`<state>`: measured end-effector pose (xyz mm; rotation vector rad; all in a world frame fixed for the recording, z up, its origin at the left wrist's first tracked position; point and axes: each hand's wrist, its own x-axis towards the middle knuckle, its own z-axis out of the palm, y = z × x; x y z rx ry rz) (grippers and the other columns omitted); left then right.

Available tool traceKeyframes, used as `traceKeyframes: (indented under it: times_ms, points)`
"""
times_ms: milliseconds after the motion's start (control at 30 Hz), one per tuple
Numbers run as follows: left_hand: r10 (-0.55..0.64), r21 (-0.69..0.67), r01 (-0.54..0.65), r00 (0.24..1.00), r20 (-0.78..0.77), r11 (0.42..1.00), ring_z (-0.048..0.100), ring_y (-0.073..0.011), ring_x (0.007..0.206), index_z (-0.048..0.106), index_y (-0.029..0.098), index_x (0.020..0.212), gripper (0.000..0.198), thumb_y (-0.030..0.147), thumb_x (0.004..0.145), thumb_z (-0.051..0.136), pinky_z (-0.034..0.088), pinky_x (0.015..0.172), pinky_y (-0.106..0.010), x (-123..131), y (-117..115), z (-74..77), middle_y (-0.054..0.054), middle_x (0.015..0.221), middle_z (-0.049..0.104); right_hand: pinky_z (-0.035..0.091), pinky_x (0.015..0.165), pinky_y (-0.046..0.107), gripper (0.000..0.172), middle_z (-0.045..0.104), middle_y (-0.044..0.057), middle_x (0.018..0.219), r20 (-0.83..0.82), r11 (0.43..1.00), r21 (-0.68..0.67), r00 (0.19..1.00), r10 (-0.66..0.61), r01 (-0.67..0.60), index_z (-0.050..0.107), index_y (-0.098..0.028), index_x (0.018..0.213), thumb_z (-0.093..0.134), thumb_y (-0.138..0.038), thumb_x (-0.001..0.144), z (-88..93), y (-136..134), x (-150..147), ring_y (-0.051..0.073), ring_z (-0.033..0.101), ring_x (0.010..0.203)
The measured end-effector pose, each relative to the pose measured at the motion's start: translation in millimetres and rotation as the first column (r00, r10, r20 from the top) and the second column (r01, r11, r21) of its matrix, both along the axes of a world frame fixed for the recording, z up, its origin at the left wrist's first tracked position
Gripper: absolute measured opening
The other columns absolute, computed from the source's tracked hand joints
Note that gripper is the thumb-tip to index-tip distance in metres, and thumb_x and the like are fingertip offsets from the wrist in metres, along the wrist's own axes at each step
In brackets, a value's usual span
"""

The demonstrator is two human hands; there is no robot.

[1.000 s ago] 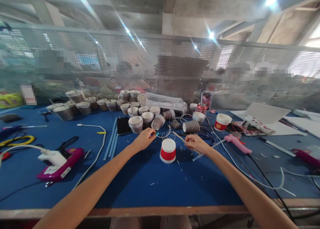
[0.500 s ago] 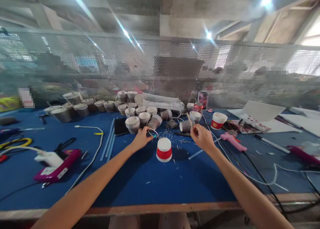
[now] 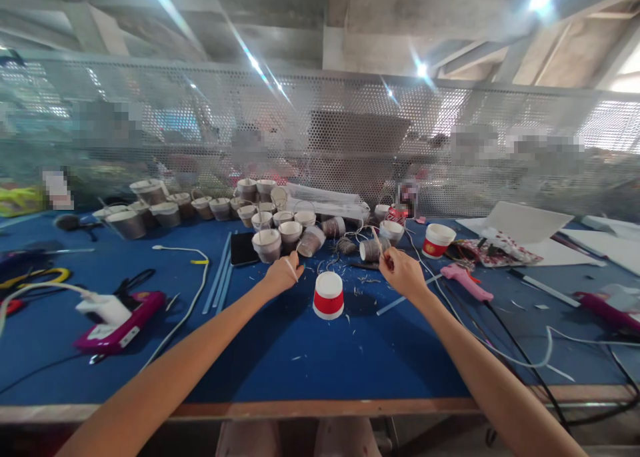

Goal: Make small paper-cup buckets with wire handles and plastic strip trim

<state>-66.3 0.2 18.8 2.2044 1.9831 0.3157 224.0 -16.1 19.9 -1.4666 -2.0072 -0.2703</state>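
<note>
Left hand: fingers closed on pale strip. Right hand: fingers pinching slim stick. Advisable: light grip, clear of upturned cup.

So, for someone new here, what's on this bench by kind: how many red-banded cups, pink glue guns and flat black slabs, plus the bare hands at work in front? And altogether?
Red-banded cups: 2
Pink glue gun: 1
Flat black slab: 1
Bare hands: 2
Total: 6
</note>
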Motion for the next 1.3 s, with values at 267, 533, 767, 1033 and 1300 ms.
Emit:
traceKeyframes:
  times_ms: [267, 533, 767, 1033, 1300]
  points:
    - [-0.018, 0.012, 0.021, 0.984, -0.178, 1.000, 0.060, -0.0302, 0.093, 0.032, 0.015, 0.124, 0.047, 0.019, 0.077, 0.041, 0.046, 0.074, -0.039, 17, -8, 12.2, -0.020, 0.120, 0.042, 0.030, 0.054, 0.023, 0.016, 0.057, 0.002, 0.061, 0.023, 0.997, -0.075, 1.000, -0.003, 0.005, 0.049, -0.018, 0.071, 0.041, -0.029, 0.080, -1.5, 0, 0, 0.013, 0.051, 0.057]
    - [-0.088, -0.026, 0.085, 0.983, -0.158, 0.996, 0.060, -0.0267, 0.091, 0.042, 0.010, 0.113, 0.041, 0.006, 0.072, 0.042, 0.046, 0.078, -0.037, 2, -14, 19.2, -0.017, 0.111, 0.045, 0.029, 0.053, 0.021, 0.016, 0.056, 0.001, 0.061, 0.105, 0.932, -0.277, 0.957, 0.271, -0.233, 0.051, -0.018, 0.069, 0.044, -0.028, 0.079, 2.4, -7, -4, 0.011, 0.049, 0.055]
    - [-0.108, -0.323, 0.109, 0.994, 0.022, 0.940, 0.062, -0.0178, 0.057, 0.055, 0.012, 0.093, 0.027, 0.010, 0.066, 0.053, 0.047, 0.059, -0.029, -15, -5, 62.3, -0.007, 0.079, 0.063, 0.024, 0.050, 0.021, 0.010, 0.059, 0.000, 0.062, 0.180, 0.861, -0.465, 0.930, 0.320, -0.206, 0.054, -0.018, 0.074, 0.047, -0.024, 0.076, -0.2, -5, -8, 0.010, 0.047, 0.052]
    - [-0.200, -0.121, 0.233, 0.950, 0.239, 0.965, 0.060, -0.0196, 0.090, 0.040, 0.010, 0.124, 0.046, 0.026, 0.081, 0.045, 0.046, 0.074, -0.031, 54, 72, 150.8, -0.015, 0.107, 0.060, 0.025, 0.049, 0.020, 0.005, 0.058, 0.000, 0.062, 0.180, 0.835, -0.515, 0.927, 0.328, -0.195, 0.054, -0.018, 0.070, 0.049, -0.019, 0.072, -3.1, -4, -9, 0.010, 0.048, 0.053]
    - [-0.413, 0.040, 0.432, 0.824, 0.389, 0.901, 0.051, -0.0236, 0.108, 0.013, 0.012, 0.136, 0.064, 0.028, 0.083, 0.045, 0.045, 0.082, -0.036, 110, 96, 132.5, -0.020, 0.130, 0.041, 0.027, 0.049, 0.020, 0.008, 0.058, -0.001, 0.061, 0.167, 0.824, -0.533, 0.931, 0.324, -0.191, 0.056, -0.019, 0.070, 0.049, -0.021, 0.073, -3.9, -1, -6, 0.009, 0.049, 0.052]
